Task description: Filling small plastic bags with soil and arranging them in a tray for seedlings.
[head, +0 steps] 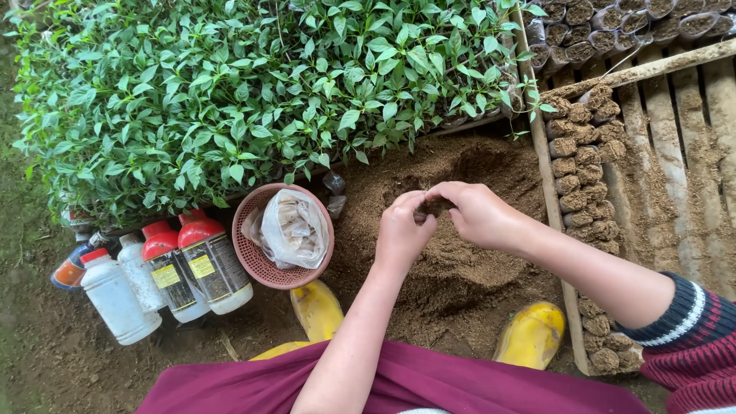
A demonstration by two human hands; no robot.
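Honestly, here's how it looks to me:

Left hand (402,230): fingers curled in tight, pinching one side of a small soil-filled bag (435,205) held just above the soil pile (460,268).

Right hand (479,215): fingers bent closed over the other side of the same bag, thumb pressing in; both hands touch each other around it.

Where the bag is: between the two hands, mostly hidden, only a dark bit of fill shows.

Spill risk: I'd guess squeezing too hard could burst the thin bag or push soil out the top.

Drop risk: it's a small grip area, so a slip would dump it back into the pile.

Neighbours: the filled bags (586,165) stacked in the wooden crate (546,165) on the right could topple if bumped by a sleeve.

Left side: the red basket (264,264) and the bottles (165,280) sit near the yellow boots (533,333), easy to kick over.
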